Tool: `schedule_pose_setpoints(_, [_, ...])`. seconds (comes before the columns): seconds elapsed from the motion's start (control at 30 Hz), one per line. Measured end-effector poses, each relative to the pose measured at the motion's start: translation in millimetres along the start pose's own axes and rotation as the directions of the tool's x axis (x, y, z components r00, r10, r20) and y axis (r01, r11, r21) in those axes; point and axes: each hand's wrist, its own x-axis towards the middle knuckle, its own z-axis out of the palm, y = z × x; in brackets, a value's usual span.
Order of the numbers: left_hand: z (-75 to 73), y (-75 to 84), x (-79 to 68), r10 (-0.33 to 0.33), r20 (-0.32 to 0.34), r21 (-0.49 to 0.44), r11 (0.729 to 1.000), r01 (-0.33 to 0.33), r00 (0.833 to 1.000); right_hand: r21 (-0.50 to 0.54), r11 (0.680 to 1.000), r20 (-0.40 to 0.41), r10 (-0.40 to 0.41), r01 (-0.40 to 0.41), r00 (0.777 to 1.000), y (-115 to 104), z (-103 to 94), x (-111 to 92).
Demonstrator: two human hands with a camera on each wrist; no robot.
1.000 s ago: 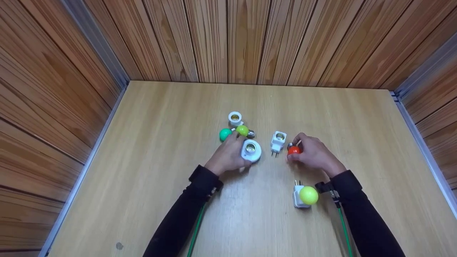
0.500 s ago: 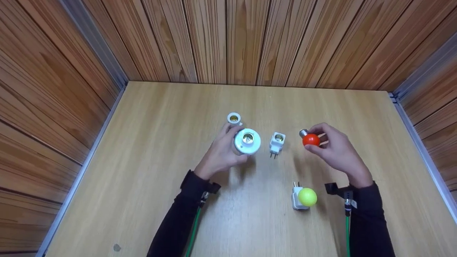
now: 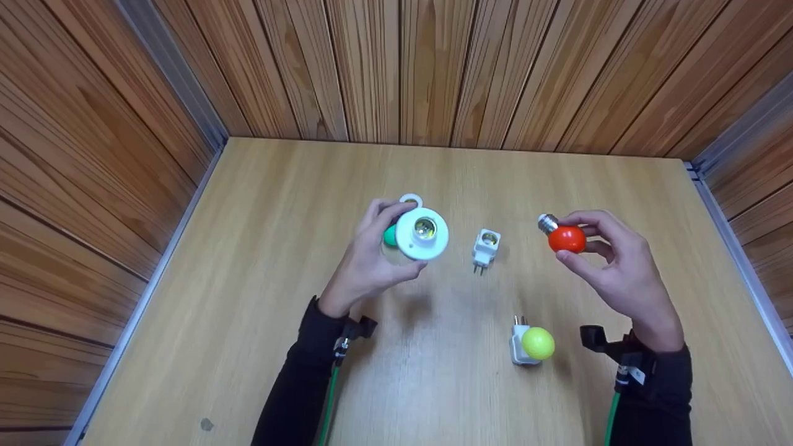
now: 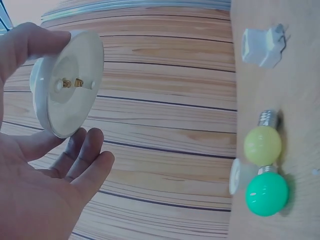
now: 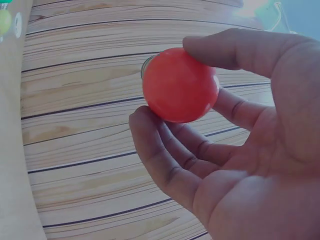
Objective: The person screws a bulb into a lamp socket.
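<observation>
Red bulb [image 3: 567,239], held above the table [image 3: 279,384] at 3 o'clock in the head view, its metal screw cap pointing between 10 and 11. The right hand [image 3: 622,266] has thumb and fingertips clamped on its glass. At 9 o'clock from it, the left hand [image 3: 372,263] pinches the rim of a round white lamp holder [image 3: 409,244], also raised; metal lining shows inside its socket, and brass fittings show underneath. Between them stands a white plug socket [image 3: 486,253], its cup metal-lined, its prongs toward 7. From the red bulb, between 6 and 7, a lime bulb [image 3: 538,343] covers the mouth of a second plug socket [image 3: 518,352], prongs toward 12; their join is hidden. In the left wrist view, a yellow-green bulb [image 4: 263,145] and a green bulb [image 4: 267,194] lie beside a small white socket [image 4: 242,176]. A white tag [image 3: 637,375] on the right wrist strap [image 3: 626,353] is too small to read.
</observation>
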Motion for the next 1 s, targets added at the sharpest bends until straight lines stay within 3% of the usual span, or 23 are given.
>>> schedule_pose_setpoints(0.27, [-3.6,6.9,-2.4,0.043,-0.027,0.006,0.999,-0.043,0.999,0.042,0.996,-0.030,-0.072,0.073,0.997,-4,1.1,-2])
schedule_pose_setpoints(0.47, [-1.2,4.6,-1.1,0.058,0.006,-0.032,0.998,-0.058,0.998,0.080,0.988,-0.012,-0.135,0.135,0.991,-3,8.4,-1])
schedule_pose_setpoints(1.0, [3.9,4.4,-3.5,0.040,0.089,-0.071,0.997,-0.033,0.995,0.251,0.954,-0.044,-0.159,0.165,0.986,-10,19.3,-2])
